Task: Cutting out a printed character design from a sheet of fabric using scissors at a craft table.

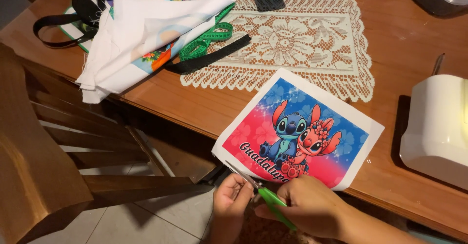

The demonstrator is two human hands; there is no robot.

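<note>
A printed fabric sheet (pixel 312 112) with a white border and a pink and blue picture of two cartoon creatures lies at the wooden table's (pixel 195 102) front edge, its near corner hanging over. My right hand (pixel 304 205) grips green-handled scissors (pixel 263 195), whose thin metal blades point up-left toward the sheet's lower left edge. My left hand (pixel 230 200) sits just left of the blades, its fingers pinching at the sheet's lower border.
A cream lace mat (pixel 292 39) lies behind the sheet. White printed cloth (pixel 136 34), a green measuring tape (pixel 204 39) and black straps (pixel 53 24) lie at the back left. A white machine (pixel 436 127) stands right. A wooden chair (pixel 53 161) is at left.
</note>
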